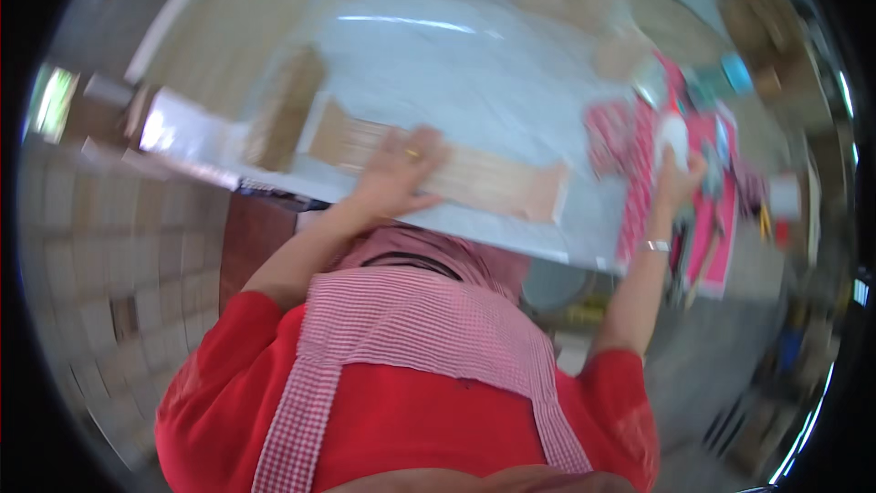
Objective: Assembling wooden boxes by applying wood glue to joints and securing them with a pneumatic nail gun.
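Note:
My left hand (401, 169) lies flat with its fingers apart on a long beige strip (502, 181), paper or thin card by its look. Brown flaps show at the strip's left end, and motion blur smears its surface. Over at the right, my right hand (680, 181) is closed around a white squeeze bottle (672, 139) with a red tip. The bottle stands over a bright pink mat or tray (707, 251) on the table's right side. Beside it, nearer the middle, is a crumpled pink-and-white cloth or wrapper (610, 132).
The pale blue tabletop (456, 73) reaches away from me. A brown cardboard piece (294, 110) lies at the left. At the right are a teal-capped clear bottle (721, 79), several tools on the pink surface and a white roll or cup (785, 196). Brown boxes (762, 14) sit farther back.

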`<act>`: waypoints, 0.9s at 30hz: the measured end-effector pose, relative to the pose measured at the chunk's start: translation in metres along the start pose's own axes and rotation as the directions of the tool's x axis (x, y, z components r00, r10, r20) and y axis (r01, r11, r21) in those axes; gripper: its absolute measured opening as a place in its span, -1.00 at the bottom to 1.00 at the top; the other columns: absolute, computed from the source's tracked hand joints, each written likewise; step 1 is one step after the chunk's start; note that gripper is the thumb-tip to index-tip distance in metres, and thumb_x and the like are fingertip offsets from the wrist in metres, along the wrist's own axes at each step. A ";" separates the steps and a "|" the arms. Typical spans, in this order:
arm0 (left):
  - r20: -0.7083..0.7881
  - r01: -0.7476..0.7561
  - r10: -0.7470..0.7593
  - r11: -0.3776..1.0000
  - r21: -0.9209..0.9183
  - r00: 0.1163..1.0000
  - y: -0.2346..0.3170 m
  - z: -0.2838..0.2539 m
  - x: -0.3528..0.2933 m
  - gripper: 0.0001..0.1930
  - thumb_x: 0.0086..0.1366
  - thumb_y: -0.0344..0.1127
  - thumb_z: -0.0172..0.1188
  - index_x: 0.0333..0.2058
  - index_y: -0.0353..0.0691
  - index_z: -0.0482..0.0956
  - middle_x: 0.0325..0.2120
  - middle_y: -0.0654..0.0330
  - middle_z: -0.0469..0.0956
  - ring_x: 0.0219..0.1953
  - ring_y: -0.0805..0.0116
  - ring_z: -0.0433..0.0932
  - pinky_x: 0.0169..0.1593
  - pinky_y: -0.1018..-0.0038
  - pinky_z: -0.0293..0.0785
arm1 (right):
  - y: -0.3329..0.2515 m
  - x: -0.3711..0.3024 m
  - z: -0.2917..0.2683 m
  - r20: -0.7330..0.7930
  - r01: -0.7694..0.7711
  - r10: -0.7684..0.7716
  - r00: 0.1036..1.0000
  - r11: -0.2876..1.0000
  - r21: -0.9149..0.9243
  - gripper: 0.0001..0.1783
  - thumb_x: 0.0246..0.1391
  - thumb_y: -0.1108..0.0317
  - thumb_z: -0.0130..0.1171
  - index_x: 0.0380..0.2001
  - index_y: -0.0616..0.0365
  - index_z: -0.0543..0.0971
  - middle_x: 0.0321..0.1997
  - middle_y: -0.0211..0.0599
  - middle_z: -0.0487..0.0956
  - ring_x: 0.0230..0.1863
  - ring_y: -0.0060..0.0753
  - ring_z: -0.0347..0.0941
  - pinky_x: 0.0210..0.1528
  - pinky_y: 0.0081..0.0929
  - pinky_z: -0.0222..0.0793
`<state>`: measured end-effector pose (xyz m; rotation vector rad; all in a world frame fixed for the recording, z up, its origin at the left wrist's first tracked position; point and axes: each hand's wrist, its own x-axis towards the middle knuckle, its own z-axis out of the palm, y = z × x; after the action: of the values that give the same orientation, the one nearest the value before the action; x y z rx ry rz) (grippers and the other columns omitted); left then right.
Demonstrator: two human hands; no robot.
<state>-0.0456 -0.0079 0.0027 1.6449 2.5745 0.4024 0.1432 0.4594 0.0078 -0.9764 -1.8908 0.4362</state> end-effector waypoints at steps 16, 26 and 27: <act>-0.672 0.775 -0.463 0.569 0.275 0.578 -0.209 -0.280 -0.016 -0.04 -0.01 0.47 0.19 0.07 -0.35 0.47 0.12 -0.01 0.43 0.13 0.02 0.43 0.18 0.06 0.30 | 0.013 0.014 0.000 0.194 0.233 -0.188 0.963 0.941 -0.246 -0.67 -0.05 0.28 0.34 -0.28 0.27 0.53 -0.19 -0.06 0.52 -0.11 0.02 0.45 -0.02 -0.16 0.35; -0.444 0.849 -0.729 0.498 0.179 0.521 -0.254 -0.325 -0.022 -0.01 -0.28 0.46 0.38 -0.08 -0.34 0.52 -0.04 0.00 0.55 0.08 0.06 0.47 0.09 0.11 0.34 | -0.035 -0.017 -0.057 0.258 0.189 -0.127 0.958 0.954 -0.232 -0.66 0.05 0.29 0.30 -0.19 0.29 0.52 -0.18 -0.07 0.52 -0.08 -0.06 0.43 0.05 -0.23 0.31; -0.561 0.829 -0.635 0.525 0.190 0.531 -0.251 -0.323 -0.025 -0.07 -0.26 0.44 0.38 -0.13 -0.31 0.52 -0.12 0.02 0.59 0.02 0.06 0.51 0.05 0.14 0.36 | -0.044 -0.016 -0.058 0.255 0.204 -0.148 0.956 0.957 -0.208 -0.67 0.06 0.31 0.29 -0.18 0.29 0.52 -0.18 -0.08 0.52 -0.08 -0.08 0.43 0.05 -0.25 0.31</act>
<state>-0.3180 -0.1904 0.2489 0.2506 3.5731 0.0972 0.1771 0.4144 0.0558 -0.9254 -2.2648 0.2351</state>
